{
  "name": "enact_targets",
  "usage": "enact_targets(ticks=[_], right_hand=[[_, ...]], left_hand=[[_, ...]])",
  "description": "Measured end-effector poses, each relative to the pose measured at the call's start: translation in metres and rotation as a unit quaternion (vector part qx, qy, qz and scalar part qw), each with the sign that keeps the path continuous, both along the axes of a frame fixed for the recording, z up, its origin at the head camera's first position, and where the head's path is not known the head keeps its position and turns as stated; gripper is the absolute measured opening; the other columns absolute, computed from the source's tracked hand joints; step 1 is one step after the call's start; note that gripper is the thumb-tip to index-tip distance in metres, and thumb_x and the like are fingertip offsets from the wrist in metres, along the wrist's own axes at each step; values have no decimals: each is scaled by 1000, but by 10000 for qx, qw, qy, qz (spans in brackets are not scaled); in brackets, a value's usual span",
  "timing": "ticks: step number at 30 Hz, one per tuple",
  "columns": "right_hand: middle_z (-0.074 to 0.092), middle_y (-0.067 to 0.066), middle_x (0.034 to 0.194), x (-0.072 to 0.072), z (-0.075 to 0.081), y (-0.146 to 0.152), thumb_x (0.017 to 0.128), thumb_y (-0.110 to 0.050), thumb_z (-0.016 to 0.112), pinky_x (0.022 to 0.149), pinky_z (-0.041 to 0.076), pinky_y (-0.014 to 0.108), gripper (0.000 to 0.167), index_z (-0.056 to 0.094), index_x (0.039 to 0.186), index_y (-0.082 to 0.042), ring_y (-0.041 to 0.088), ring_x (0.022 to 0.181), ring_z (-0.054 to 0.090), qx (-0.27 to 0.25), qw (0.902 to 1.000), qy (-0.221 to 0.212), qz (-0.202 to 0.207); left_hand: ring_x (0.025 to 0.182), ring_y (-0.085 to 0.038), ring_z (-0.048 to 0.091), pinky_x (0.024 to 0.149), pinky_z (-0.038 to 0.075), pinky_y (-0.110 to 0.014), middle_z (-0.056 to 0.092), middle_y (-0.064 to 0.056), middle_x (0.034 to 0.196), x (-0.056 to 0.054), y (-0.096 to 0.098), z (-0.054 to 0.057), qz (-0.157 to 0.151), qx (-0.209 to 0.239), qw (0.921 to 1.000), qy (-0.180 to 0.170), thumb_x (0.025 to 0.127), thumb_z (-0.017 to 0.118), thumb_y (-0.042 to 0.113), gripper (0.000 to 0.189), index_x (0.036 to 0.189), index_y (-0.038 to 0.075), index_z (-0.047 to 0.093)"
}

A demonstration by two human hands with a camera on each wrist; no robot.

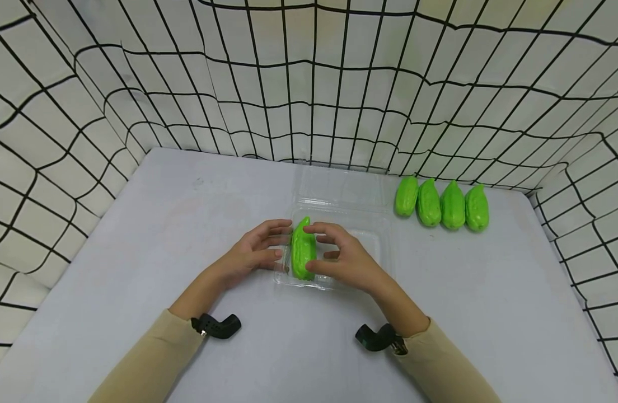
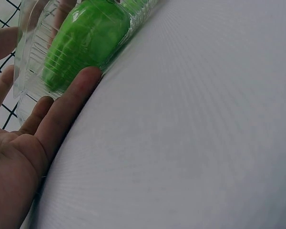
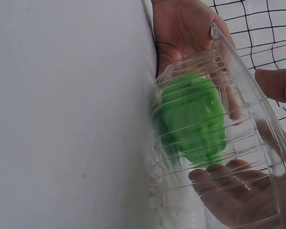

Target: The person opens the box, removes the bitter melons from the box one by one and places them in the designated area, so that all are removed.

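Note:
A green, papaya-shaped fruit lies lengthwise at the left end of a clear plastic clamshell box, its stem tip pointing away. My left hand rests along the box's left side with loosely extended fingers. In the left wrist view, an index finger reaches along the lower wall, beside the fruit. Over the box, my right hand hovers with loosely bent fingers spread around the fruit. Through the clear wall in the right wrist view, its fingers show close beside the fruit, thumb apart above the rim.
Several more green fruits stand in a row at the back right of the white table. The box's lid lies folded back behind it. Black netting over white walls surrounds the table on the back and sides.

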State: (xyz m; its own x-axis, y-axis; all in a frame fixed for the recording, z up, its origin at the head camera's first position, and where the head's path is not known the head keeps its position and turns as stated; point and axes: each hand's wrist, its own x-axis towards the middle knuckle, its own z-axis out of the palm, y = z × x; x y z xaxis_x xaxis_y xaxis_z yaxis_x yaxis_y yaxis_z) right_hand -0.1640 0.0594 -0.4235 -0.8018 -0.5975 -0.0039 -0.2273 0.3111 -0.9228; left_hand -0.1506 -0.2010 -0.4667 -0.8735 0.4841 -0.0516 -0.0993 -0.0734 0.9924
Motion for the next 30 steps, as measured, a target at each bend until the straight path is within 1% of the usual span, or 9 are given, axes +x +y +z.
enact_targets(ticks=[9, 14, 17, 21, 25, 28, 30], right_hand=[[44, 0, 150, 0, -1, -3, 82, -17, 82, 98, 53, 50, 64, 55, 140, -21, 34, 134, 49, 52, 10000, -21, 60], [42, 0, 152, -2, -2, -6, 82, -16, 82, 98, 52, 51, 66, 53, 142, -21, 34, 135, 48, 140, 9997, -79, 181], [41, 1, 154, -3, -3, -7, 82, -16, 81, 97, 52, 50, 69, 51, 144, -20, 32, 134, 48, 257, 9992, -80, 303], [33, 7, 159, -3, -6, -9, 82, -18, 81, 95, 53, 47, 70, 50, 146, -21, 29, 131, 49, 492, 9980, -6, 399], [26, 11, 163, -3, -7, -10, 83, -23, 81, 95, 53, 43, 66, 55, 143, -21, 28, 130, 50, 763, 9963, 83, 390], [25, 11, 163, -3, -7, -10, 83, -25, 81, 94, 53, 40, 62, 58, 141, -21, 27, 128, 52, 894, 9953, 122, 362], [26, 12, 162, -3, -7, -10, 83, -24, 81, 93, 53, 40, 61, 59, 140, -20, 27, 128, 51, 884, 9954, 166, 333]], left_hand=[[140, -33, 39, 90, 57, -47, 33, -11, 156, 0, 0, -1, -19, 14, 10000, 4, 97, 59, 8, 64, 154, 9, 30], [140, -33, 39, 90, 57, -46, 33, -11, 155, 0, -1, 0, -26, 21, 10000, 15, 97, 59, 8, 64, 154, 9, 30], [140, -34, 39, 90, 57, -47, 33, -13, 155, -1, -1, 0, -49, 68, 10000, 15, 97, 59, 8, 64, 154, 8, 30], [141, -35, 38, 90, 57, -48, 31, -14, 156, -1, -1, 0, -41, 92, 9999, -20, 97, 59, 7, 64, 154, 7, 29], [142, -37, 37, 90, 57, -49, 30, -14, 157, 0, 0, 2, -10, 37, 10000, -58, 97, 59, 7, 65, 154, 8, 29], [142, -38, 36, 90, 57, -49, 30, -14, 157, 0, 0, 2, -6, 21, 10000, -71, 97, 60, 7, 65, 154, 8, 29], [142, -38, 35, 90, 57, -49, 30, -14, 157, 0, 0, 3, -10, 20, 10000, -75, 97, 60, 7, 65, 154, 8, 29]])
